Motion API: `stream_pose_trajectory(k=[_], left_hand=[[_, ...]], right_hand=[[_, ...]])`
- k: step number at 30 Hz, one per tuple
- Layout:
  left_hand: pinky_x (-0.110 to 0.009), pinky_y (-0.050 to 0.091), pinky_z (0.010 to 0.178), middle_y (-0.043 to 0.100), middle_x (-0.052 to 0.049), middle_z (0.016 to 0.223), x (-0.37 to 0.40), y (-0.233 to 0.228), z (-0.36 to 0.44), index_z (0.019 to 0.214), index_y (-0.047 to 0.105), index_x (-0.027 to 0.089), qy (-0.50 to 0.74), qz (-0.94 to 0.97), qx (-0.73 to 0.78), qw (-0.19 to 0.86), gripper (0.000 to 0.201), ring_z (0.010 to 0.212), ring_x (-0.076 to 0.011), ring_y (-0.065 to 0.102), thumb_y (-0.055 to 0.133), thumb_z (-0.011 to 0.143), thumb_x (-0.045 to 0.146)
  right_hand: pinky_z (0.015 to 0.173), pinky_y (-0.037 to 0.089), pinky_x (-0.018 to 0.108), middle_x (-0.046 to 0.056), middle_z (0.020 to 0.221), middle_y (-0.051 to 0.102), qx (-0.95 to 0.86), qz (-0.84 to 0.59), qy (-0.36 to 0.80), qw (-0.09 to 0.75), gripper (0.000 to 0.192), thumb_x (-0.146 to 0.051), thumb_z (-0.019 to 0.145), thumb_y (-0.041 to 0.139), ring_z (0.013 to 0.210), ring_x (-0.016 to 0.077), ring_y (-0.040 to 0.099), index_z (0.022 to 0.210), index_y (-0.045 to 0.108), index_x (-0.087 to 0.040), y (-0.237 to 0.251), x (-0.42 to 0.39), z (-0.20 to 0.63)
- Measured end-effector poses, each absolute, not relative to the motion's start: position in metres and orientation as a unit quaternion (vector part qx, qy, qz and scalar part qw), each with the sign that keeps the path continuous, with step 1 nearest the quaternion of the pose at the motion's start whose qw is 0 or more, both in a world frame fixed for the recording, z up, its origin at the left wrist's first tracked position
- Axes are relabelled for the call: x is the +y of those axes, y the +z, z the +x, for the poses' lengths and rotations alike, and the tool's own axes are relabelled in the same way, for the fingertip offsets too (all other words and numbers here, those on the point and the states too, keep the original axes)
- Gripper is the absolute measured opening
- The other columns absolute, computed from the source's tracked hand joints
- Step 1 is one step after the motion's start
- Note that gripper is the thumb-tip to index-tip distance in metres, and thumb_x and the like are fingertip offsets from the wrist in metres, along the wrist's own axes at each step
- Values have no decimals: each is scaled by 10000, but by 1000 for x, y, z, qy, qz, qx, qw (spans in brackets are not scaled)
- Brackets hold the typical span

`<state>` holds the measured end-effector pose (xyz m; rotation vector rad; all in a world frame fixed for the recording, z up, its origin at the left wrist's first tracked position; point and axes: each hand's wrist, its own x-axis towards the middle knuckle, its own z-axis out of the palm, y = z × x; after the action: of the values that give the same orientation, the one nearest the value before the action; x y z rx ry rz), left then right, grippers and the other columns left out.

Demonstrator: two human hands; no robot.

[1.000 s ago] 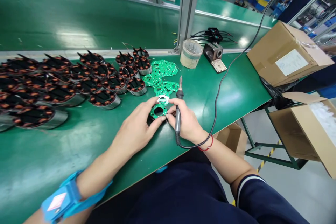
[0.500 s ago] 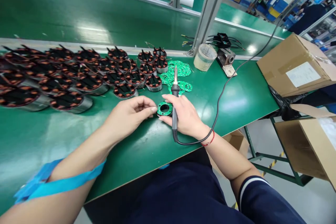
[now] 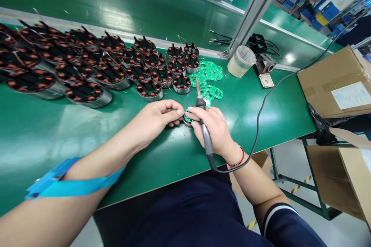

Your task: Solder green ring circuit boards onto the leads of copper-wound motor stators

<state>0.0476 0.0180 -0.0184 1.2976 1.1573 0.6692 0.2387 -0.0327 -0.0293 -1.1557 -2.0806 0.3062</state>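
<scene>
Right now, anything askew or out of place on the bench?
Mostly tidy. The green ring boards lie in a loose overlapping heap, unlike the wound stators set in rows. Loose wires trail over the rail. The right hand keeps the soldering iron tip-up while both hands pinch one board.

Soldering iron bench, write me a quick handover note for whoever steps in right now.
Left hand: fingertips pinch the green ring board at the bench's near edge.
Right hand: grips the soldering iron, tip up and off the work, while its fingers also touch the board. What lies under the board is hidden.
Wound stators stand in rows to the left; spare ring boards lie just behind the hands; a tape roll sits further back.
Done: one board in hand. No soldering visible on it.
Left: the whole batch of stators appears without boards.
</scene>
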Motion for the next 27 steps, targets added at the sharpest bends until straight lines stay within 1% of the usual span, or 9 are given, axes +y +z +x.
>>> stream_pose_trajectory(k=[3, 5, 7, 10, 14, 20, 23, 25, 27], left_hand=[[-299, 461, 627, 567, 8, 647, 16, -17, 50, 726, 594, 219, 290, 612, 517, 524, 248, 624, -159, 503, 612, 756, 465], [-296, 459, 626, 567, 8, 653, 14, -17, 51, 738, 584, 227, 285, 644, 530, 472, 225, 630, -165, 496, 570, 775, 449], [-294, 445, 617, 575, 4, 666, 12, -17, 52, 751, 569, 233, 275, 665, 541, 435, 210, 636, -171, 495, 538, 792, 437], [-300, 413, 608, 602, -3, 697, 9, -15, 52, 775, 561, 235, 259, 683, 554, 399, 205, 641, -176, 505, 508, 814, 429], [-309, 374, 587, 607, -5, 692, 6, -13, 52, 784, 548, 238, 244, 686, 567, 385, 218, 613, -177, 501, 481, 829, 440], [-318, 383, 601, 616, -5, 700, 4, -11, 54, 805, 538, 242, 237, 690, 573, 374, 205, 621, -184, 511, 470, 846, 431], [-317, 387, 600, 631, -5, 705, 4, -11, 54, 798, 534, 241, 236, 697, 570, 366, 204, 617, -184, 523, 468, 850, 427], [-319, 389, 605, 637, -6, 706, 4, -11, 54, 788, 527, 240, 240, 703, 567, 356, 205, 616, -183, 531, 465, 849, 425], [-322, 392, 615, 629, -4, 694, 5, -10, 55, 778, 518, 240, 244, 711, 562, 345, 197, 616, -183, 534, 461, 840, 418]], right_hand=[[995, 583, 413, 33, 994, 814, -767, -473, 132, 413, 377, -308, 1070, 447, 961, 203, 761, 1426, 557, -249, -30, -37, 242], [911, 624, 383, 40, 1002, 799, -716, -513, 130, 456, 378, -392, 1079, 432, 899, 191, 775, 1407, 568, -261, -32, -41, 245], [811, 652, 361, 55, 1016, 786, -667, -536, 125, 502, 371, -456, 1076, 414, 839, 187, 780, 1311, 626, -263, -35, -45, 247], [731, 659, 347, 45, 933, 778, -661, -497, 133, 547, 319, -458, 1057, 446, 792, 192, 782, 1107, 699, -269, -38, -49, 250], [671, 630, 322, 7, 824, 768, -699, -433, 150, 549, 266, -383, 1036, 485, 704, 170, 750, 986, 723, -276, -34, -49, 251], [638, 605, 327, -7, 755, 753, -725, -426, 141, 523, 290, -413, 1028, 483, 583, 149, 680, 933, 718, -270, -32, -48, 252], [683, 636, 346, 10, 836, 779, -705, -448, 146, 530, 279, -443, 1041, 480, 659, 167, 736, 1090, 696, -273, -36, -46, 251], [820, 661, 380, 35, 968, 803, -689, -472, 169, 523, 350, -432, 1067, 444, 836, 190, 790, 1341, 594, -272, -37, -43, 249], [1000, 629, 424, 55, 1126, 800, -704, -477, 201, 487, 438, -370, 1086, 412, 1061, 201, 781, 1512, 435, -275, -36, -38, 247]])
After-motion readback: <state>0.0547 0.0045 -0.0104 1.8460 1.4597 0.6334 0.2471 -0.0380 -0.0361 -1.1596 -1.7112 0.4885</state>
